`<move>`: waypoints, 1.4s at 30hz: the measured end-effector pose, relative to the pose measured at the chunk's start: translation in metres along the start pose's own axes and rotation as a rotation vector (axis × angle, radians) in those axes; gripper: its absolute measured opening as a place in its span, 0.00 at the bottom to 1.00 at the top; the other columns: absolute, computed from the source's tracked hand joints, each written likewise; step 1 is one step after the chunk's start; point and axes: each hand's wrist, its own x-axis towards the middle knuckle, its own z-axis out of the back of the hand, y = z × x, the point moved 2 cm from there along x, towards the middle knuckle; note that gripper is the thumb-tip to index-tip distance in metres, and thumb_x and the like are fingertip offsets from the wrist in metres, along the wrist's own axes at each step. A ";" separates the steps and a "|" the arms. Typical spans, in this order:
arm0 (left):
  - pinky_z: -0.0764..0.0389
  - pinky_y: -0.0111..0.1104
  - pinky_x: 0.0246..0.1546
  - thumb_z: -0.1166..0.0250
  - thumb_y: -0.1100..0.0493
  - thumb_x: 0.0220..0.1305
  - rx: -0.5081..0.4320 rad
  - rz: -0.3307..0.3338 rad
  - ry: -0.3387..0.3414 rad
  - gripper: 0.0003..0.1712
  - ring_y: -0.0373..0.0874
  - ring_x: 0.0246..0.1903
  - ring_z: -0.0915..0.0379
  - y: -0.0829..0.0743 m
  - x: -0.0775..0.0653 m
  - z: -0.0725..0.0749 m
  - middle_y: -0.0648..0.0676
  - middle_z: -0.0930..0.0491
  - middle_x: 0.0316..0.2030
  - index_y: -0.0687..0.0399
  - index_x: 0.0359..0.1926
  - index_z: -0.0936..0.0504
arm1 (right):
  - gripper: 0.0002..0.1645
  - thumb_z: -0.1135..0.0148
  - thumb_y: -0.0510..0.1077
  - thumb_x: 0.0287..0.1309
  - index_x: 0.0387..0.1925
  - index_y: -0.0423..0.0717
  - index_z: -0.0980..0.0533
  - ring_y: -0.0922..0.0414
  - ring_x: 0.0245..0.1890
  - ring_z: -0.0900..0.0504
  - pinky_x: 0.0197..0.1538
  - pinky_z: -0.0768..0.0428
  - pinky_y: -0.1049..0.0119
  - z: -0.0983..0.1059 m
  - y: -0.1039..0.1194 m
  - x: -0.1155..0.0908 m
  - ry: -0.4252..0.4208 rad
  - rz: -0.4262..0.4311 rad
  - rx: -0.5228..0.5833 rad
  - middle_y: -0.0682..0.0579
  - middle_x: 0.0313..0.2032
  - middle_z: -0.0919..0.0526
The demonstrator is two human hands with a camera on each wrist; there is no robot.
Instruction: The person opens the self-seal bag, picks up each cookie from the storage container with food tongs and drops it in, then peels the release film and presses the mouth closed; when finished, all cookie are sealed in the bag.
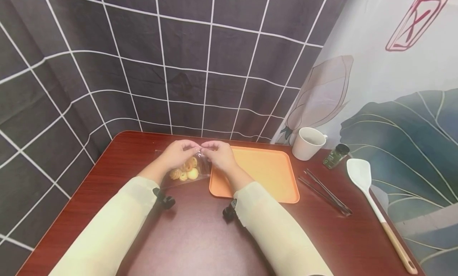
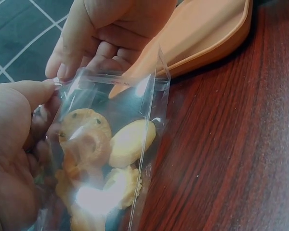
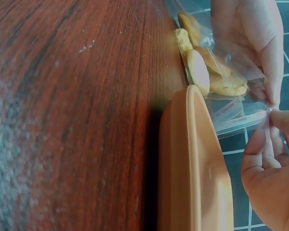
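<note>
A clear plastic bag (image 2: 156, 103) holds several cookies (image 1: 184, 173), some round with dark specks and some with ridged edges. My left hand (image 1: 177, 153) pinches the bag near its top edge between thumb and fingers. Right beside it, my right hand (image 1: 220, 156) pinches the same edge, and the two thumbs almost meet. A strip with small red print (image 3: 241, 119) runs along the top of the bag. The cookies lie in the lower part of the bag, left of the orange tray (image 1: 264, 176). Glare covers some of the cookies in the left wrist view.
To the right of the tray lie metal tongs (image 1: 327, 192). A white mug (image 1: 308, 144) and a green jar with a black lid (image 1: 335, 156) stand at the back right. A white spatula with a wooden handle (image 1: 375, 208) lies along the right edge of the table (image 1: 193, 236).
</note>
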 end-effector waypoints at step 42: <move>0.18 0.51 0.66 0.34 0.43 0.77 -0.103 0.087 -0.078 0.23 0.55 0.62 0.16 -0.001 -0.004 0.003 0.58 0.11 0.59 0.53 0.59 0.11 | 0.16 0.30 0.56 0.67 0.48 0.54 0.09 0.56 0.55 0.11 0.62 0.14 0.57 -0.011 0.007 0.003 -0.066 0.045 -0.179 0.54 0.49 0.06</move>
